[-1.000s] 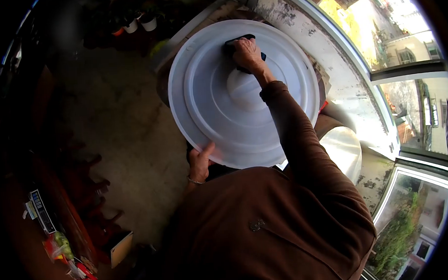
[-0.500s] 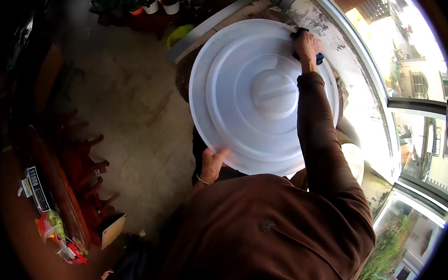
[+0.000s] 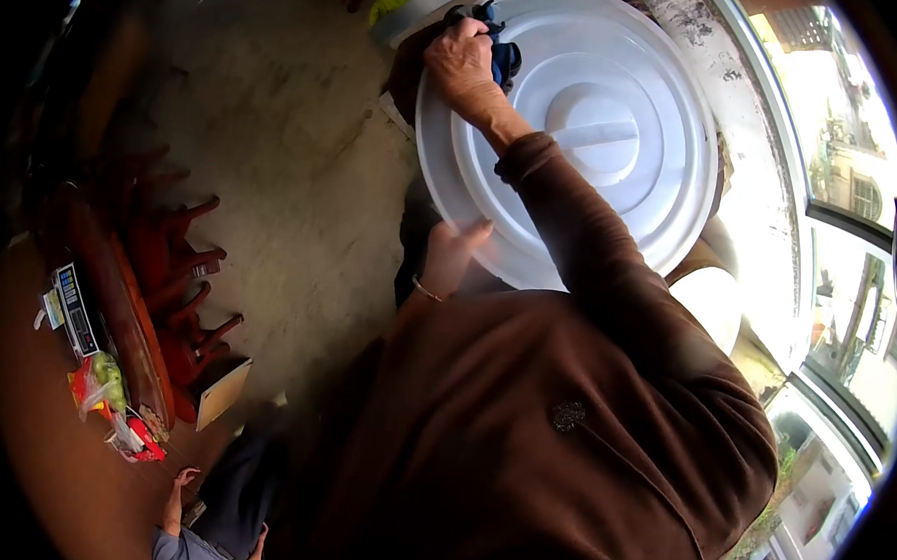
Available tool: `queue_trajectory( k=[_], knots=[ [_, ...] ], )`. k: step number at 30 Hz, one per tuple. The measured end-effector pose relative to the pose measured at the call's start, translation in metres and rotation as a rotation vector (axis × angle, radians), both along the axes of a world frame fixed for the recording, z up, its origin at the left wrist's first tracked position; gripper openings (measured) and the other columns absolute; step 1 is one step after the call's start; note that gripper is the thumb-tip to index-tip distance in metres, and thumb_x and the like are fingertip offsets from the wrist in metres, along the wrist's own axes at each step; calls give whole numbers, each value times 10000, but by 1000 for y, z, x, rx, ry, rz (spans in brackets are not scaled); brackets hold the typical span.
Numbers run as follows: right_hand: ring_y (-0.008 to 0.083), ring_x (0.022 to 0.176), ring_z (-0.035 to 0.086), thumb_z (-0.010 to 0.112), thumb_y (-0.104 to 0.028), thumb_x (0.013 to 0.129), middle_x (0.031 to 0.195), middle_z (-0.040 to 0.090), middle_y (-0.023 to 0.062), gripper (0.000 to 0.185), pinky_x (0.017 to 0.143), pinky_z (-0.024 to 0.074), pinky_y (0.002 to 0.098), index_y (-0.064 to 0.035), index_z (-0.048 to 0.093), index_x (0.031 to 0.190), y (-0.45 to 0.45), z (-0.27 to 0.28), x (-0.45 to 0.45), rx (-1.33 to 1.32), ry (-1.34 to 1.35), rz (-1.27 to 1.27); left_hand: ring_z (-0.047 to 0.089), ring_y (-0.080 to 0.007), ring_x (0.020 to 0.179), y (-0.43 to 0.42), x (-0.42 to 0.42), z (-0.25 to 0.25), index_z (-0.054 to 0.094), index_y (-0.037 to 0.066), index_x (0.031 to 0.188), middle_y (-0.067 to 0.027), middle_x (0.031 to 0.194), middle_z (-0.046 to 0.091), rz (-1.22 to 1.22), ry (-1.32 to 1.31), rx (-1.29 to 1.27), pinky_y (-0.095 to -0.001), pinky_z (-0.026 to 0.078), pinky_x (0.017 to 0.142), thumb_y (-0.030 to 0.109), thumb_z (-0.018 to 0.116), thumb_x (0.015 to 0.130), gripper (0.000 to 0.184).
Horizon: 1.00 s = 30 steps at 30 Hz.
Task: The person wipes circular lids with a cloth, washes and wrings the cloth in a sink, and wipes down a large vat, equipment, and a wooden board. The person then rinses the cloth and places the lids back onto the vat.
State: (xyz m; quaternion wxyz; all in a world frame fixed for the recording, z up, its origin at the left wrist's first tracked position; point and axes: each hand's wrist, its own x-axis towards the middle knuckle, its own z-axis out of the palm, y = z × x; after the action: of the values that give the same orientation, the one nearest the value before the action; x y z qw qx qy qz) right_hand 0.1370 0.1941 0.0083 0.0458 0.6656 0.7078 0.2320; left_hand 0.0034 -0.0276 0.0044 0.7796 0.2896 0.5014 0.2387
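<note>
A large round white plastic lid [image 3: 666, 100] with ridged rings and a raised grip in its centre lies before me in the upper middle. My right hand [image 3: 462, 67] presses a dark blue cloth [image 3: 504, 59] onto the lid's upper left rim, its fingers bunched over the fabric. At the lower left edge, my left hand [image 3: 449, 255] grips the rim with the thumb on top and the other fingers hidden beneath. That hand is slightly blurred. Whatever supports the lid is mostly covered by it.
Windows and a peeling wall ledge [image 3: 693, 29] run along the right. To the left stands a brown table [image 3: 33, 398] with a scale [image 3: 75, 306] and bagged goods [image 3: 103, 385], beside red wooden chairs [image 3: 182, 262]. Another person [image 3: 200, 556] sits at the lower left.
My right hand has swept the cloth from the lid's upper right rim to its upper left. My left hand stays at the lower left rim. The view has shifted, showing more of the other person.
</note>
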Motion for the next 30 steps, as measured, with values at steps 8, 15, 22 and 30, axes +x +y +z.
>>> queue_trajectory(
  k=[8,15,22,30],
  knots=[
    [402,1034,519,610,-221,772,924,693,131,235,626,482,384,-65,760,864,-114,16,-36,-180,-7,372,680,-196,711,4,-3,-20,619,-10,1069,-95,918,672,-40,16,-29,-324,588,568,207,757,829,351],
    [272,1051,549,705,-183,670,824,670,5,139,634,518,331,-118,754,783,-209,31,-8,-432,313,624,676,-193,882,0,-5,-44,536,35,1203,-88,1045,641,-28,-18,158,-337,604,646,201,669,876,390],
    [232,1071,530,587,-147,749,1116,610,23,238,757,524,326,-111,683,963,-195,58,-35,-57,630,649,556,-166,1112,-8,-3,-46,397,94,1424,-42,1257,533,-88,76,202,-290,501,852,331,530,985,516],
    [239,906,527,679,-183,622,786,567,-12,101,585,500,325,-122,657,700,-106,6,-38,-95,536,805,598,-114,622,-9,-3,-19,686,2,996,-32,824,669,200,-37,40,-249,446,518,203,765,836,268]
  ],
)
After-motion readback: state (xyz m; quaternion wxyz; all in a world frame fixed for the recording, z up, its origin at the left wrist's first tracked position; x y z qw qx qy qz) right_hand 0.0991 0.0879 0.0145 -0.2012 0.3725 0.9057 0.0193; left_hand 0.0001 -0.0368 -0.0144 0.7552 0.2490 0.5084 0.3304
